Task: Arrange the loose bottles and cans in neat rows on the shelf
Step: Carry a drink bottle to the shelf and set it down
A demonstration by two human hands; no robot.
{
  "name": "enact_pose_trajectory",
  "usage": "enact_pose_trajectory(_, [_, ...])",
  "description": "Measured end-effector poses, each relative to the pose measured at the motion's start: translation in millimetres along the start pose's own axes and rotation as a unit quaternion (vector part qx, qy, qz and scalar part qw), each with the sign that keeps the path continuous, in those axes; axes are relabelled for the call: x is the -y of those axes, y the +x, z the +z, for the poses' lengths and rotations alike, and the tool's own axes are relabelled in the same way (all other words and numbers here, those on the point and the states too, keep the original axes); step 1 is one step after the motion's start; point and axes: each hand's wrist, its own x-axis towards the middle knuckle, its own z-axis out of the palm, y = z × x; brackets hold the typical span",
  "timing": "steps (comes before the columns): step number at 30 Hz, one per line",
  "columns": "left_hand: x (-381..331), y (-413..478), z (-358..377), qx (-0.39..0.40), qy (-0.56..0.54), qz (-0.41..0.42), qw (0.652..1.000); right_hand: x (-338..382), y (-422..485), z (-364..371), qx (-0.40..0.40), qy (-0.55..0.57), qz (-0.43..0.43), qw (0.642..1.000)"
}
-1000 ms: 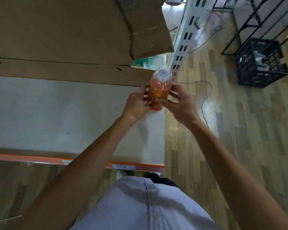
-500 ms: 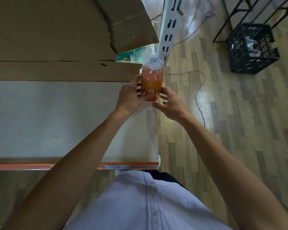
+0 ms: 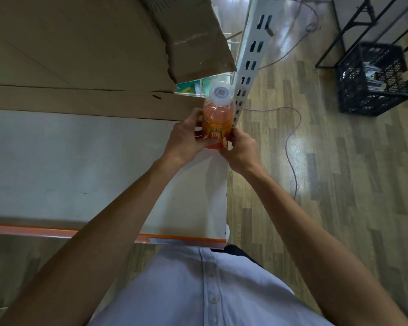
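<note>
An orange drink bottle point(image 3: 217, 120) with a white cap stands upright at the far right corner of the white shelf point(image 3: 80, 165). My left hand point(image 3: 186, 140) wraps its fingers round the bottle's left side and lower body. My right hand point(image 3: 239, 149) holds the bottle's right side near the base with its fingertips. The bottle's bottom is hidden behind my fingers.
Cardboard point(image 3: 85, 55) covers the back of the shelf. A white slotted upright point(image 3: 250, 57) rises just right of the bottle. An orange strip point(image 3: 184, 240) edges the shelf front. On the wooden floor lie a cable point(image 3: 292, 137) and a black crate point(image 3: 375, 78).
Both hands and the bottle have shifted left from over the shelf's right edge to its far right corner, against the upright.
</note>
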Motion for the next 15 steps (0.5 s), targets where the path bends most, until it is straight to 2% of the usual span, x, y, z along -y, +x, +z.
enact_pose_trajectory(10, [-3.2,-0.3,-0.6,0.008,0.006,0.006,1.0,-5.2,0.6,1.0,0.002,0.006,-0.006,1.0])
enact_pose_trajectory(15, [-4.1,-0.6,1.6,-0.003,0.015,-0.001,1.0,-1.4,4.3,1.9,-0.003,-0.032,0.002,0.999])
